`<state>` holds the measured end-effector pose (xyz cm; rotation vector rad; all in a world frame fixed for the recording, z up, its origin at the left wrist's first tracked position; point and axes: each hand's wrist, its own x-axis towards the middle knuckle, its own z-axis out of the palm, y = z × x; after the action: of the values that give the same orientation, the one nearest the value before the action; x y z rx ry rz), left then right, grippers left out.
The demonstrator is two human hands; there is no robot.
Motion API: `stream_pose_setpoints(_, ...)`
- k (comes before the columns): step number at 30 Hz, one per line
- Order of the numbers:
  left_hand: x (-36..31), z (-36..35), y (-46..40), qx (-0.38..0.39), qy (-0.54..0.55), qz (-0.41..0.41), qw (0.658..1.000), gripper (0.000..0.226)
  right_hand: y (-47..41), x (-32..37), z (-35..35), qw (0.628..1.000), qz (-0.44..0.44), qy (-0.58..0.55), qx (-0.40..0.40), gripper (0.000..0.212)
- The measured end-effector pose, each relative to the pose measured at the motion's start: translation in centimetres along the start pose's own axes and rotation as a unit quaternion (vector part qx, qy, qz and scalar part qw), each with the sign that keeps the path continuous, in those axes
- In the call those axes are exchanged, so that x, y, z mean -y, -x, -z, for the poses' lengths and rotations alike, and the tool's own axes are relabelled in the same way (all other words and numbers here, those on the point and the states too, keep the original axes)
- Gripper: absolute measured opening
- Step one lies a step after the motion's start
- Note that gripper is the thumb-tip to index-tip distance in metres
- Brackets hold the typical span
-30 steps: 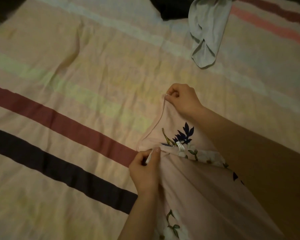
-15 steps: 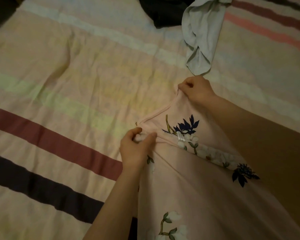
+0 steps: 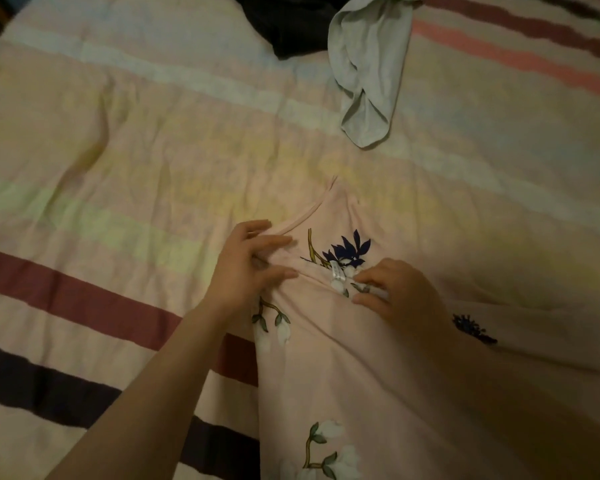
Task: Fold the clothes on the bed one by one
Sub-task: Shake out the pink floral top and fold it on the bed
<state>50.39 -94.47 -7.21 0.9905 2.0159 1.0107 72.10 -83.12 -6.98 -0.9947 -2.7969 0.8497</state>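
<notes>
A: We are looking at our left hand [image 3: 248, 271] first. Its fingers are lying mostly straight and spread, pressing on the pink flowery garment [image 3: 354, 368] near its neckline.

B: And our right hand [image 3: 400, 296]? Its fingers are curling down onto the cloth by the little white tag [image 3: 336, 276]. We are not able to tell if it is pinching.

A: The garment is lying on the striped bedsheet [image 3: 136, 168], near us.

B: Farther away, a grey garment [image 3: 368, 67] is lying crumpled, touching a dark garment [image 3: 291, 22].
</notes>
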Motion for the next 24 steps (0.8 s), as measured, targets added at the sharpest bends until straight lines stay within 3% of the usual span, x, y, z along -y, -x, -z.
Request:
stream_pose_setpoints(5, -1.0, 0.2, -2.0, 0.005, -0.135, -0.059, 0.989, 0.011, 0.0, -0.1, 0.6, 0.997, -0.049, -0.029, -0.048, 0.021)
stream_pose_setpoints(9, -4.4, 0.2, -5.5, -0.005, -0.110, -0.104, 0.989, 0.024, -1.6, -1.1, 4.0, 0.985, -0.094, -0.086, -0.116, 0.014)
stream_pose_setpoints(13, -8.9, -1.0, -10.1, 0.050, -0.126, -0.106, 0.985, 0.011, -4.1, -3.8, 7.5, 0.972, -0.130, -0.096, -0.168, 0.012)
stream_pose_setpoints(15, -10.3, -1.9, -12.4, 0.039, -0.134, -0.106, 0.985, 0.011, -5.6, -5.3, 8.9, 0.965, -0.152, -0.111, -0.185, 0.010)
stream_pose_setpoints(20, -12.1, -4.5, -17.1, -0.023, -0.124, -0.084, 0.989, 0.013, -9.5, -9.4, 10.5, 0.965, -0.173, -0.106, -0.163, 0.012)
stream_pose_setpoints(24, -11.8, -6.2, -19.1, -0.030, -0.135, -0.060, 0.989, 0.012, -11.4, -11.6, 10.0, 0.961, -0.195, -0.116, -0.161, 0.009)
